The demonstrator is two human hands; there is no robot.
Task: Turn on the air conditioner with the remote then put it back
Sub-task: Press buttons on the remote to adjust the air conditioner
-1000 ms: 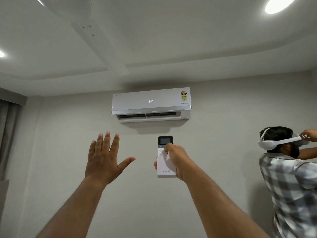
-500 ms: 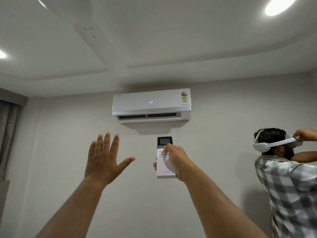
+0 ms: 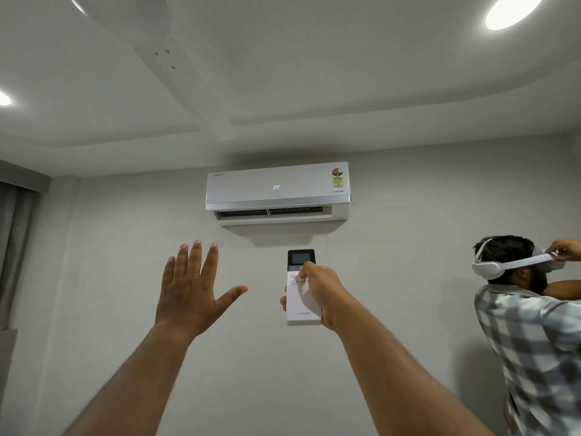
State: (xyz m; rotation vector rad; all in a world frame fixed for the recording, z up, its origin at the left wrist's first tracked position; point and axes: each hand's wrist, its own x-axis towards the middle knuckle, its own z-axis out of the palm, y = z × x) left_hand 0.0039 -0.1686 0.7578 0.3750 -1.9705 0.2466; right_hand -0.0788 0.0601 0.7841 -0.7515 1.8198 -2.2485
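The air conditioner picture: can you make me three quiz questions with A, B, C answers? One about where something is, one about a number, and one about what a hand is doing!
1. Where is the remote compared with the air conditioner?
A. Just below it in the picture
B. Above it
C. Far off to its left

2. What number glows on the front of the air conditioner?
A. 18
B. 24
C. 30

3. What is the left hand doing?
A. Holding the remote
B. Touching the wall
C. Raised, open and empty

Answers:
1. A, the remote is held up in the right hand, right under the unit.
2. B, the lit display reads 24.
3. C, its fingers are spread wide with nothing in them.
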